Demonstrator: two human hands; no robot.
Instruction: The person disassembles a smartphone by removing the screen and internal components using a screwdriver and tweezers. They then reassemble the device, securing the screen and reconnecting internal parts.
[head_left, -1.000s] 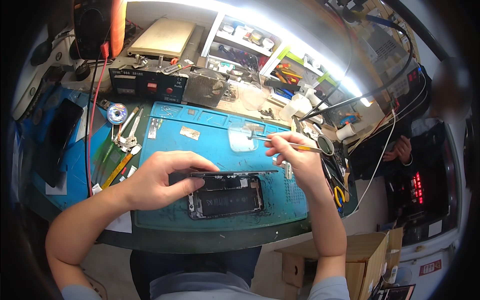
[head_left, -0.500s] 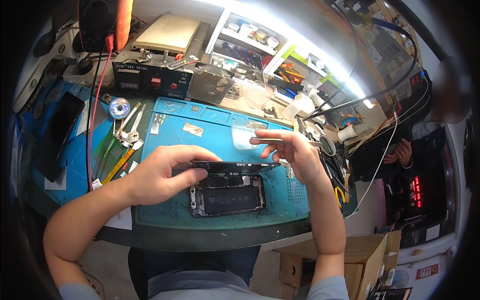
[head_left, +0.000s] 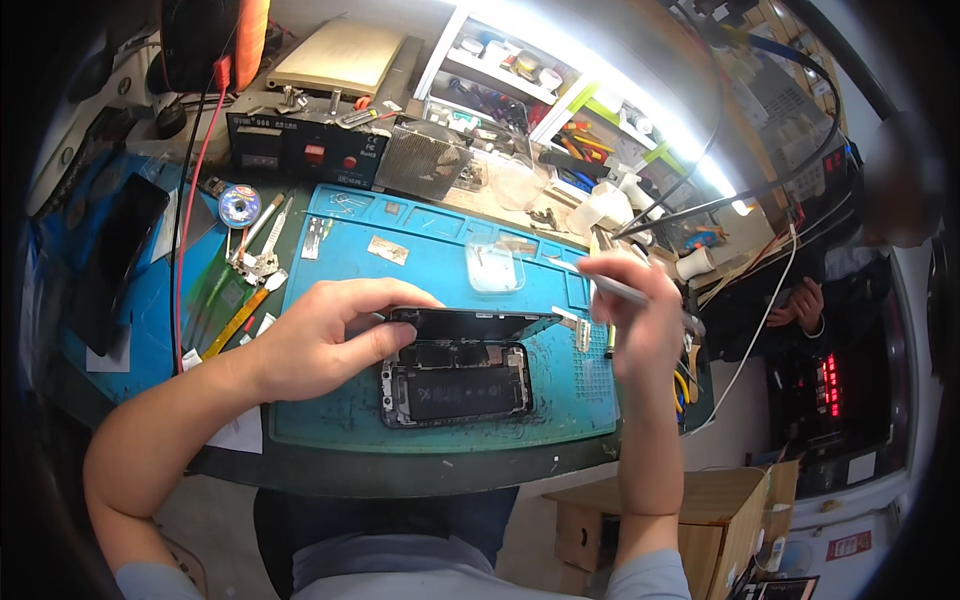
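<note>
An opened phone lies on the blue work mat, its body (head_left: pixel 465 392) showing a black battery and inner parts. My left hand (head_left: pixel 325 338) pinches the left end of the phone's screen (head_left: pixel 480 325) and keeps it tilted up along the body's far edge. Thumb and fingers are closed round that end. To the right of the phone, my right hand (head_left: pixel 645 315) is raised over the mat's right side, blurred by motion. A slim grey tool (head_left: pixel 622 290) is held in its fingers; its exact kind is smeared.
Behind the phone sits a small clear tray (head_left: pixel 494 265) on the mat (head_left: pixel 345 270). To the left are a solder spool (head_left: pixel 239 207), a yellow-handled knife (head_left: pixel 232 328) and another dark phone (head_left: pixel 125 265). A black powered box (head_left: pixel 300 150) stands behind. Another person's hand (head_left: pixel 805 303) shows at far right.
My right hand has moved right, away from the screen, and its slim tool has turned to slope down rightward. My left hand still holds the screen up, leaning slightly farther back.
</note>
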